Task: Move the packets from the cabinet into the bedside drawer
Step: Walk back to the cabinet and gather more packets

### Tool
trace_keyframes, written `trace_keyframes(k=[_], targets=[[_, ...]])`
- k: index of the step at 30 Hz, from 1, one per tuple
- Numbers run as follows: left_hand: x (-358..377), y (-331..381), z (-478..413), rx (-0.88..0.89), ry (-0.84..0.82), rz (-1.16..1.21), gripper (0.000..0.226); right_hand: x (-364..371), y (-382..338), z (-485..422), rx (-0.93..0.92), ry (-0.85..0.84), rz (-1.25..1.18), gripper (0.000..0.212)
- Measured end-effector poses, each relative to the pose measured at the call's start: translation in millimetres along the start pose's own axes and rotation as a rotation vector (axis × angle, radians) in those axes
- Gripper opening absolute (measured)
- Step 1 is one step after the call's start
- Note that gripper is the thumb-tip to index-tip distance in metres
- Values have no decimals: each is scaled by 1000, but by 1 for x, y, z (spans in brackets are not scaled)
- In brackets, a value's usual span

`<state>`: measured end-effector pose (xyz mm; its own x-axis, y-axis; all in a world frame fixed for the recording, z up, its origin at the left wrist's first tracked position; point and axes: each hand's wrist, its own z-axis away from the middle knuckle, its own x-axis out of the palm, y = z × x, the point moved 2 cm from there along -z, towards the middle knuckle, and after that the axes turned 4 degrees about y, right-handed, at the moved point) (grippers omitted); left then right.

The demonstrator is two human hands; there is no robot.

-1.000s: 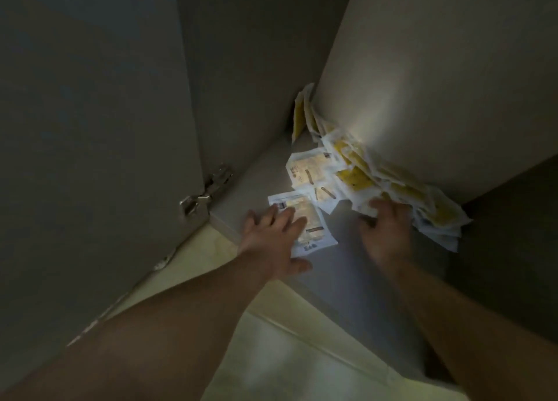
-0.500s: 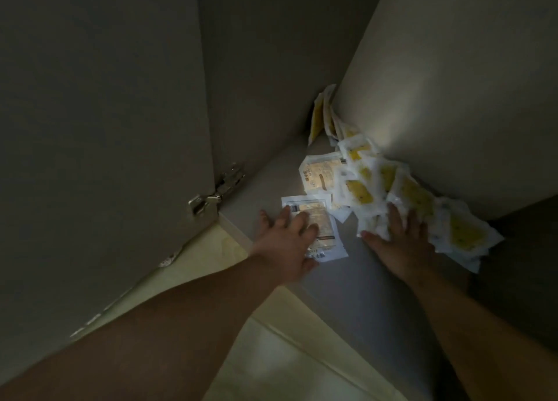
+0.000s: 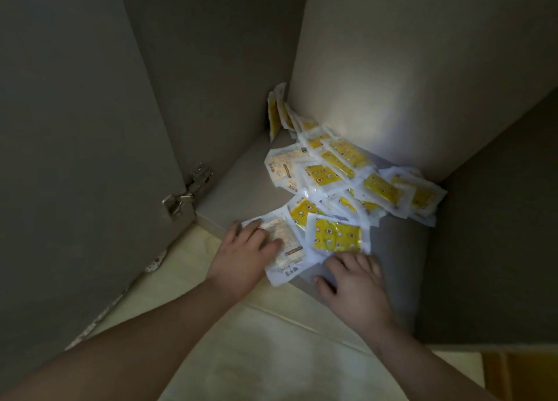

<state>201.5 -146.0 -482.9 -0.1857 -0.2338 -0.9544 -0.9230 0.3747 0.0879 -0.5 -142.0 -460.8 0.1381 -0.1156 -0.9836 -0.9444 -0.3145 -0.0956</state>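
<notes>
Several white and yellow packets (image 3: 341,174) lie heaped on the grey cabinet floor (image 3: 395,249), spread from the back corner toward the front edge. My left hand (image 3: 241,256) lies flat, palm down, on a pale packet (image 3: 287,249) at the front edge. My right hand (image 3: 353,283) rests palm down on the cabinet floor, fingers spread, its fingertips touching the near edge of a yellow packet (image 3: 336,234). Neither hand grips a packet. The bedside drawer is out of view.
The open cabinet door (image 3: 75,159) stands at the left on a metal hinge (image 3: 187,192). The cabinet's back wall (image 3: 407,68) and right side panel (image 3: 498,234) close in the heap. Pale floor tiles (image 3: 256,355) lie below the cabinet edge.
The heap has slid forward and spread toward the front edge. My right hand has drawn back from the pile to the front of the cabinet floor. My left hand stays on the pale packet.
</notes>
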Motion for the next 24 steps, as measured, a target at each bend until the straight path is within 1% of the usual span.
trace_keyframes(k=[2, 3, 4, 5, 6, 7, 8, 9, 10, 11, 12, 13, 14, 16, 18, 19, 21, 23, 24], targets=[[-7, 2, -3, 29, 50, 60, 31, -3, -2, 0, 72, 49, -36, 31], [-11, 3, -6, 44, 42, 65, 30, -7, -1, -5, 144, 46, -64, 35], [-13, 3, -9, 55, 27, 72, 30, -7, 2, -10, 210, 23, -86, 45], [-14, 2, -11, 71, 7, 74, 32, -9, 3, -15, 264, -43, -90, 61], [-15, 2, -10, 79, -18, 80, 33, -5, 4, -16, 286, -167, -127, 78], [-15, 3, -8, 85, -39, 90, 33, -1, 2, -16, 287, -295, -179, 89], [-13, 2, -4, 91, -51, 111, 32, 2, -2, -16, 277, -398, -186, 92], [-11, 0, 0, 86, -63, 139, 32, 3, -5, -15, 255, -457, -172, 92], [-11, -2, 3, 45, -83, 164, 33, 4, -7, -13, 228, -458, -170, 92], [-14, -4, 4, -26, -98, 205, 34, 4, -7, -12, 204, -450, -172, 93], [-20, -6, 3, -120, -64, 246, 35, 4, -7, -12, 180, -445, -163, 93], [-29, -8, 0, -235, 21, 281, 34, 4, -5, -10, 159, -443, -155, 92], [-38, -11, -5, -365, 84, 331, 31, 4, -3, -8, 132, -418, -144, 89], [-48, -18, -16, -675, 187, 540, 24, 4, 1, -1, 54, -348, -94, 79], [-46, -25, -22, -959, 233, 705, 19, 3, -3, 5, -19, -301, -89, 71], [-40, -27, -23, -1066, 213, 757, 19, 6, -6, 6, -61, -285, -111, 69], [-22, -30, -17, -1216, 103, 810, 22, 8, -16, 6, -160, -194, -203, 68], [-7, -31, -8, -1292, -11, 803, 25, 14, -21, 5, -212, -75, -365, 55], [-3, -32, -5, -1324, -46, 814, 26, 14, -19, 3, -184, -33, -459, 47]])
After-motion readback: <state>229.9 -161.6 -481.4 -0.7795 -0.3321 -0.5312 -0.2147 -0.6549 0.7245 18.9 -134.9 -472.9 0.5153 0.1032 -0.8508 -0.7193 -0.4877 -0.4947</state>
